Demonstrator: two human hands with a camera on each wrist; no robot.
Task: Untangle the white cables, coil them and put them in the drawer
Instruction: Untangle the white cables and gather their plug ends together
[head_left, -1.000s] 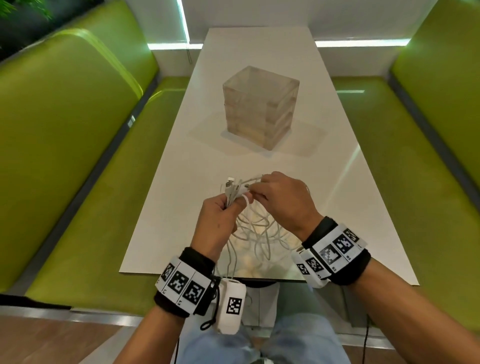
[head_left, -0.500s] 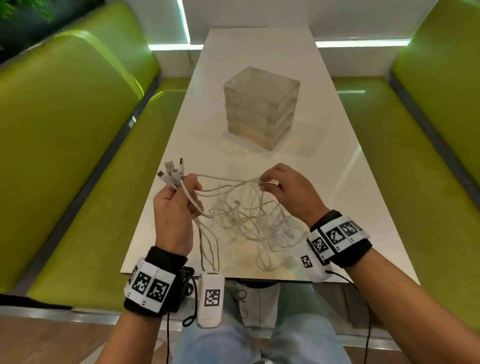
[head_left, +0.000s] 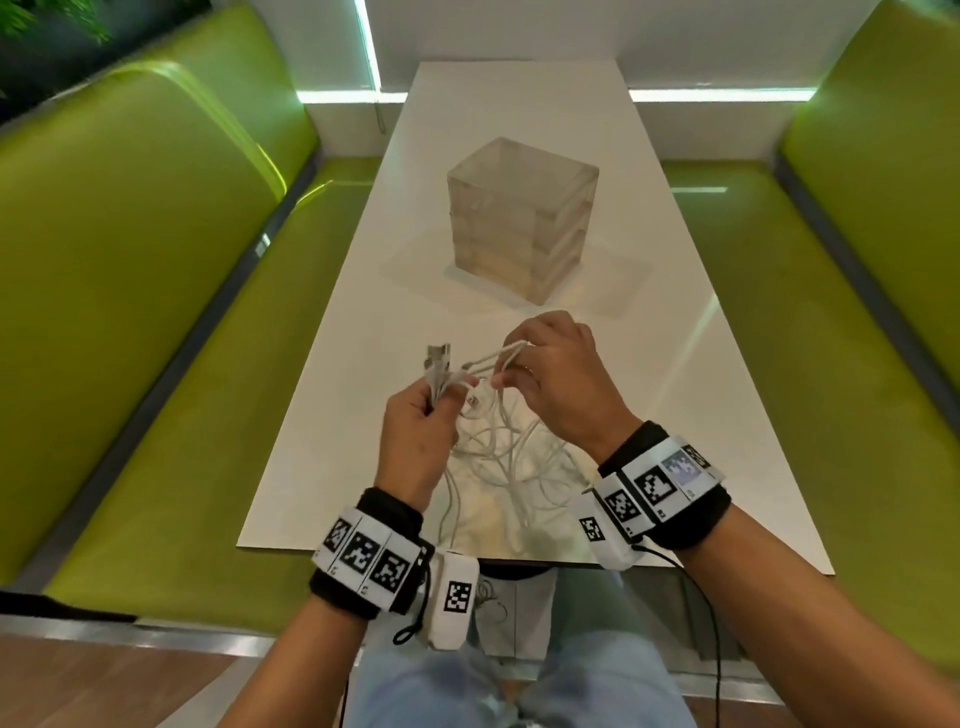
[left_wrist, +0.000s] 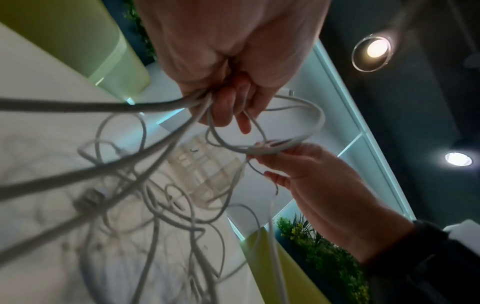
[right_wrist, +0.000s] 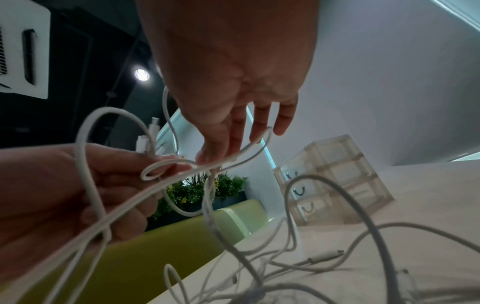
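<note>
A tangle of white cables (head_left: 498, 457) lies on the near part of the white table (head_left: 519, 104), with strands rising to both hands. My left hand (head_left: 415, 431) grips a bunch of cable ends, their plugs (head_left: 438, 358) sticking up above the fist. In the left wrist view the strands (left_wrist: 166, 107) fan out from that fist. My right hand (head_left: 550, 374) pinches a loop of cable (head_left: 506, 353) between thumb and fingers, close to the left hand. The same loop (right_wrist: 244, 152) shows under the fingertips in the right wrist view. The translucent drawer unit (head_left: 522, 218) stands mid-table, drawers closed.
Green upholstered benches (head_left: 130, 312) run along both sides of the table, the right one (head_left: 857, 338) just as close. The near table edge (head_left: 363, 548) sits just in front of my knees. A wall closes off the far end.
The hands were apart half a second ago, stretching strands between them. Now the left hand has come back right and the right hand has lifted a loop toward it.
</note>
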